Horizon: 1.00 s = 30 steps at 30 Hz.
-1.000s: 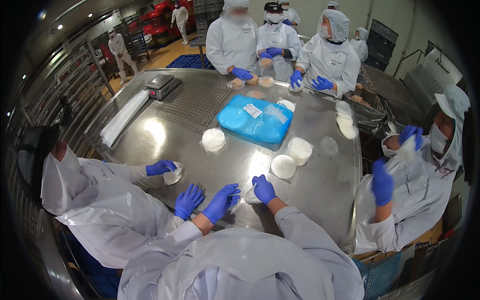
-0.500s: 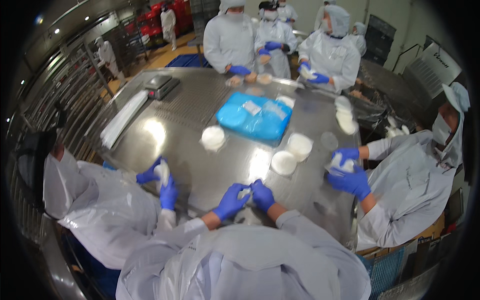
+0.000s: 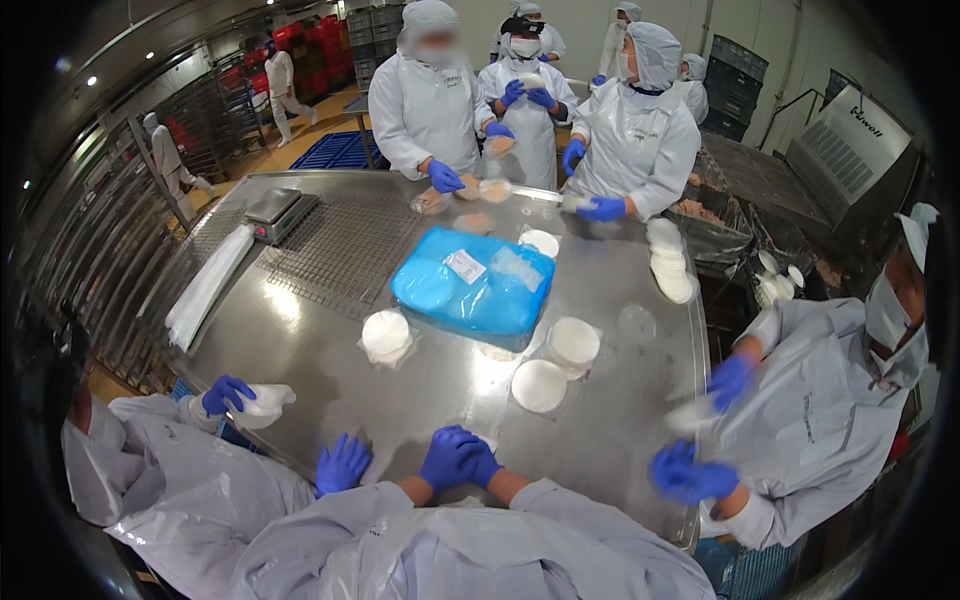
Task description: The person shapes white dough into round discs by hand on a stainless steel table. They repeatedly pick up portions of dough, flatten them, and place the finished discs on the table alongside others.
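Note:
My left hand (image 3: 447,457), in a blue glove, is closed and laid over my right hand (image 3: 486,466) at the near edge of the steel table (image 3: 440,385). The right hand, gloved alike, is mostly covered, its fingers curled in against the left. A small whitish edge (image 3: 489,441) shows just beyond them; what they hold, if anything, is hidden. Ahead and to the right lie thin white round sheets, in a near stack (image 3: 539,386) and a farther stack (image 3: 574,342). Another stack of white rounds (image 3: 386,333) sits ahead to the left.
A big blue plastic bag (image 3: 470,285) lies mid-table. Behind it on the left are a wire rack (image 3: 330,255), a small scale (image 3: 280,215) and a bundle of white plastic (image 3: 210,285). Co-workers' gloved hands (image 3: 343,463) (image 3: 690,474) work close on either side.
My hands have come together, the left now over the right, and lie lower. The left co-worker's hands have parted, one holding a white sheet. The right co-worker's hands have separated.

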Each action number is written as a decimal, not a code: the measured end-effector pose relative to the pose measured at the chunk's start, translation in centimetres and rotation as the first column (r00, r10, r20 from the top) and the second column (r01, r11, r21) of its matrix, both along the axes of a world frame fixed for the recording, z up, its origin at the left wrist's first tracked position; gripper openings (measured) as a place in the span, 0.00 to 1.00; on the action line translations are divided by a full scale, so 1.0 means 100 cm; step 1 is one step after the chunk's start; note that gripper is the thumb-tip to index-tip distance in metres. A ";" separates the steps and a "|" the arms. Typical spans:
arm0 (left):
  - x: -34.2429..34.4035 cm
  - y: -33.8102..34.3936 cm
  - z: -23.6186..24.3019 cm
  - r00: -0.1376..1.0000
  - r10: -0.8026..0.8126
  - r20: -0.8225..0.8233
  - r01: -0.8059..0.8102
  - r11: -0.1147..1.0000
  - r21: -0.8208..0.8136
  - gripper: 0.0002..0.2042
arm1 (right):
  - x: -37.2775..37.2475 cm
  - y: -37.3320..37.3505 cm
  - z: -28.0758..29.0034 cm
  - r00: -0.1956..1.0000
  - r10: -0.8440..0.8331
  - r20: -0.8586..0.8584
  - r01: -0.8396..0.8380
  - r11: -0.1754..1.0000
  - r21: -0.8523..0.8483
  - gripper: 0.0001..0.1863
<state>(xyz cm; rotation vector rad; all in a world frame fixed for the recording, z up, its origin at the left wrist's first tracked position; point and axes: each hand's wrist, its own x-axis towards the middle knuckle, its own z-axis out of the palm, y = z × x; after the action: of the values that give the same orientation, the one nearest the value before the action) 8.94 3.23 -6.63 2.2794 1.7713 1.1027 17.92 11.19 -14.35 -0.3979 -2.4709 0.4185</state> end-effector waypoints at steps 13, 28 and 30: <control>-0.024 0.039 -0.002 0.999 -0.007 -0.036 0.007 1.000 0.004 0.17 | -0.007 0.022 0.005 0.999 0.010 -0.032 -0.014 0.990 -0.137 0.19; -0.027 0.053 0.014 1.000 0.029 -0.007 -0.029 1.000 -0.008 0.15 | -0.027 0.046 0.001 0.998 0.010 -0.057 -0.023 0.972 -0.232 0.19; -0.025 0.051 0.015 0.999 0.034 0.001 -0.034 0.998 -0.048 0.17 | -0.022 0.047 0.007 0.998 0.067 0.012 -0.062 0.969 -0.238 0.19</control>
<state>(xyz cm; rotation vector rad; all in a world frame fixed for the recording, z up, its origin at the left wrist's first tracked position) 6.39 8.34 -5.09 2.2277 1.8223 1.0552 15.68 15.93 -13.66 -0.4206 -2.4656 0.7448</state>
